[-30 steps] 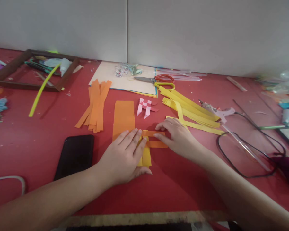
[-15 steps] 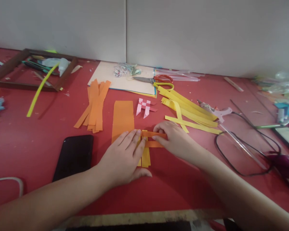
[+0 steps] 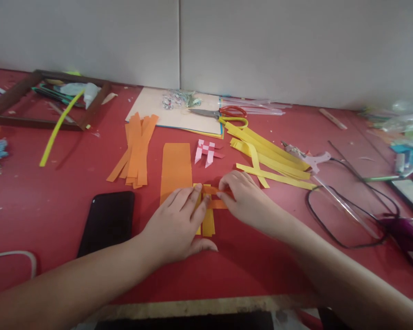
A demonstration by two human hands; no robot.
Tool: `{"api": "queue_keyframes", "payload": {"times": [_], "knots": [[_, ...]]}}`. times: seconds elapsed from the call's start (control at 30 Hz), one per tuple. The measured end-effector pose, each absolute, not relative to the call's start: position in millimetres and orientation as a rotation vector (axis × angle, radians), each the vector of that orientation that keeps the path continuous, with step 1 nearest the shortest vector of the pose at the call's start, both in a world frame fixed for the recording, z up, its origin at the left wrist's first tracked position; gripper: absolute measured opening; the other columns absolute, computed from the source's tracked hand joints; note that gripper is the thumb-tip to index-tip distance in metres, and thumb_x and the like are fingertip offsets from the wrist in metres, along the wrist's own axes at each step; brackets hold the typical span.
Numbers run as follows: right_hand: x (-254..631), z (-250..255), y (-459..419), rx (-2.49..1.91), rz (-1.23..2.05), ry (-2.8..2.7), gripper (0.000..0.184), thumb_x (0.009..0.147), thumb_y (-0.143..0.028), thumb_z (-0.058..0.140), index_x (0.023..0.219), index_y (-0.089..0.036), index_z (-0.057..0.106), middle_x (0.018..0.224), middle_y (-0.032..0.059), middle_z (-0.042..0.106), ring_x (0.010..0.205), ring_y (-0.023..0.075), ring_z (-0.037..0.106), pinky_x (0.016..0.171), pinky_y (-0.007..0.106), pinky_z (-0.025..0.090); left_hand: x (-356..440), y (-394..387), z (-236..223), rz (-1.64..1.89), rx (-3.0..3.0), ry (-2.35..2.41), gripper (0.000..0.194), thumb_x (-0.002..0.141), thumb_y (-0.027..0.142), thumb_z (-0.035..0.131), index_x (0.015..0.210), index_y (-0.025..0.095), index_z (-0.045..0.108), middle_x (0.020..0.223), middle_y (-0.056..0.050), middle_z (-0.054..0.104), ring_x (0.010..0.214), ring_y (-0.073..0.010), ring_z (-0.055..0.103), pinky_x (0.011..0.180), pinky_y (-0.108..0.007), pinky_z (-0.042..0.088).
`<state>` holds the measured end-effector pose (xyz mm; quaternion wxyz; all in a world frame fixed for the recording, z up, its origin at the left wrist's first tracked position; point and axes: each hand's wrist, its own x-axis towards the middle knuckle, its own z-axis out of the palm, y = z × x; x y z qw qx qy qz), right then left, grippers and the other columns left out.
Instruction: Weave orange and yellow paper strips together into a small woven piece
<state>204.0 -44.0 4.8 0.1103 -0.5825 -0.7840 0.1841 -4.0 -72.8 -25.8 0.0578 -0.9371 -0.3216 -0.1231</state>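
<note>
My left hand (image 3: 179,222) lies flat with its fingers stretched out, pressing on yellow paper strips (image 3: 208,224) that cross orange ones on the table. The thumb and fingers of my right hand (image 3: 239,192) pinch an orange paper strip (image 3: 211,189) near its right end. A second orange strip (image 3: 218,204) runs just below it, across the yellow. Part of the crossing is hidden under my left fingers. Beyond my left hand lies a wide orange paper piece (image 3: 176,167). Behind the strips sits a small woven pink paper piece (image 3: 205,149) with pointed ends.
Orange strips (image 3: 136,151) are piled at left, yellow strips (image 3: 271,156) at right. Scissors (image 3: 223,112) rest partly on paper sheets (image 3: 151,107). A phone (image 3: 106,224) lies beside my left forearm. A glue gun (image 3: 308,158), black cable (image 3: 309,213) and wooden frame (image 3: 30,121) are farther out.
My right hand has shifted slightly left with the upper orange strip, which now looks bent upward near my fingers. My left hand stays pressed in nearly the same place.
</note>
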Motion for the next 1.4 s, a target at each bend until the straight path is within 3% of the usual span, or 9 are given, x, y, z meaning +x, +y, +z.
{"api": "queue_keyframes", "payload": {"times": [0.2, 0.5, 0.63, 0.87, 1.1, 1.23, 1.33, 1.4], "knots": [[209.9, -0.3, -39.3, -1.735, 0.72, -2.113, 0.017, 0.086, -0.015, 0.05, 0.1, -0.018, 0.06, 0.087, 0.0054, 0.069, 0.083, 0.0199, 0.065, 0.07, 0.031, 0.047, -3.1, -73.4, -25.2, -0.397, -2.847, -0.963, 0.086, 0.092, 0.071, 0.027, 0.128, 0.002, 0.063, 0.137, -0.023, 0.057, 0.119, -0.0343, 0.057, 0.095, -0.043, 0.05], [208.5, -1.3, -40.7, -1.749, 0.661, -2.174, 0.01, 0.084, -0.027, 0.064, 0.089, -0.019, 0.062, 0.093, 0.0065, 0.066, 0.088, 0.0217, 0.061, 0.077, 0.035, 0.047, -3.2, -73.3, -30.5, -0.448, -2.859, -0.981, 0.092, 0.087, 0.076, 0.029, 0.126, 0.0, 0.062, 0.131, -0.024, 0.061, 0.122, -0.038, 0.055, 0.102, -0.046, 0.047], [208.7, -4.4, -43.6, -1.716, 0.596, -2.256, 0.009, 0.087, -0.024, 0.059, 0.08, -0.019, 0.06, 0.093, 0.0076, 0.06, 0.091, 0.0239, 0.055, 0.083, 0.04, 0.045, -3.1, -73.4, -30.0, -0.445, -2.86, -0.97, 0.092, 0.088, 0.076, 0.03, 0.126, 0.0, 0.062, 0.129, -0.024, 0.062, 0.121, -0.0382, 0.056, 0.1, -0.047, 0.047], [201.3, -3.8, -47.3, -1.768, 0.505, -2.255, 0.005, 0.087, -0.021, 0.058, 0.09, -0.017, 0.06, 0.099, 0.0119, 0.063, 0.101, 0.0299, 0.053, 0.092, 0.046, 0.041, -2.9, -74.8, -28.3, -0.372, -2.886, -0.994, 0.092, 0.085, 0.077, 0.036, 0.128, 0.0, 0.061, 0.132, -0.026, 0.059, 0.124, -0.0382, 0.053, 0.102, -0.047, 0.046], [199.8, 1.4, -48.9, -1.745, 0.529, -2.26, 0.005, 0.086, -0.018, 0.053, 0.082, -0.019, 0.054, 0.092, 0.01, 0.063, 0.092, 0.0257, 0.056, 0.083, 0.04, 0.043, -2.5, -76.2, -26.9, -0.329, -2.876, -1.002, 0.093, 0.085, 0.077, 0.036, 0.132, 0.0, 0.059, 0.135, -0.026, 0.057, 0.122, -0.0376, 0.054, 0.1, -0.047, 0.047], [201.9, 1.8, -45.8, -1.764, 0.701, -2.165, 0.006, 0.084, -0.017, 0.053, 0.089, -0.019, 0.057, 0.089, 0.0064, 0.066, 0.086, 0.0217, 0.06, 0.074, 0.034, 0.045, -2.2, -76.1, -26.2, -0.316, -2.87, -1.005, 0.093, 0.086, 0.077, 0.034, 0.133, 0.0, 0.058, 0.136, -0.025, 0.057, 0.123, -0.0372, 0.054, 0.1, -0.046, 0.047], [204.2, 1.4, -42.4, -1.747, 0.748, -2.126, 0.018, 0.082, -0.019, 0.058, 0.1, -0.019, 0.06, 0.1, 0.0075, 0.068, 0.092, 0.0217, 0.062, 0.078, 0.033, 0.047, -1.9, -76.2, -25.6, -0.314, -2.856, -1.009, 0.093, 0.086, 0.077, 0.034, 0.134, 0.001, 0.057, 0.135, -0.024, 0.058, 0.121, -0.0369, 0.054, 0.1, -0.045, 0.048], [206.1, 1.8, -40.5, -1.755, 0.672, -2.165, 0.017, 0.082, -0.02, 0.06, 0.098, -0.019, 0.063, 0.101, 0.0084, 0.069, 0.095, 0.0231, 0.062, 0.082, 0.036, 0.046, -1.9, -76.4, -25.5, -0.315, -2.854, -1.01, 0.094, 0.086, 0.077, 0.032, 0.134, 0.001, 0.057, 0.135, -0.024, 0.058, 0.121, -0.0368, 0.055, 0.099, -0.046, 0.048]]}}
